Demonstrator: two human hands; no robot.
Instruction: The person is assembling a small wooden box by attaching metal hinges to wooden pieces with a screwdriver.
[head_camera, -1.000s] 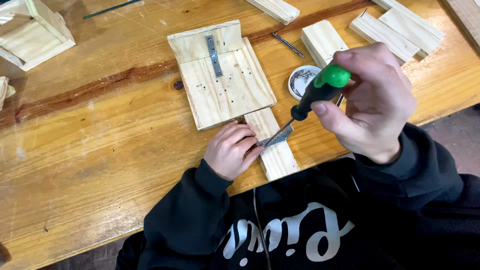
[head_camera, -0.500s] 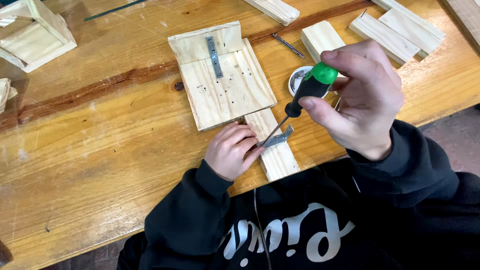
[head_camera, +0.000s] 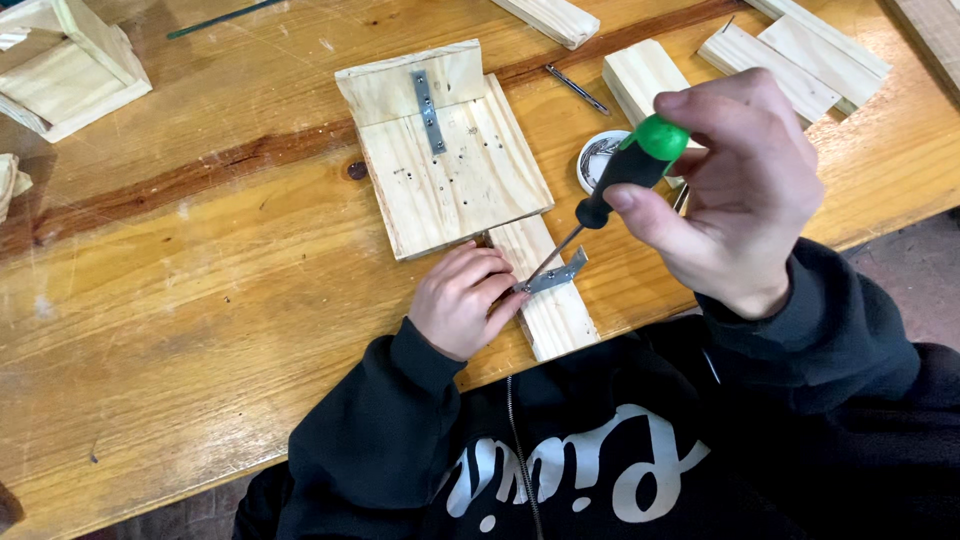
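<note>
A left hand (head_camera: 462, 297), fingers curled, pins a bent silver metal bracket (head_camera: 556, 274) onto a narrow pale wood strip (head_camera: 547, 291) near the table's front edge, hiding the screw. The right hand (head_camera: 738, 190) grips a green-and-black-handled screwdriver (head_camera: 622, 178), tip at the bracket. Beyond lie a pale wooden panel (head_camera: 450, 160) and a varnished wooden workbench (head_camera: 200, 260); floor barely visible.

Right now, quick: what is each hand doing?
Left hand: fingers curled, pressing the metal bracket onto the wood strip.
Right hand: closed around the screwdriver, its tip at the bracket.
</note>
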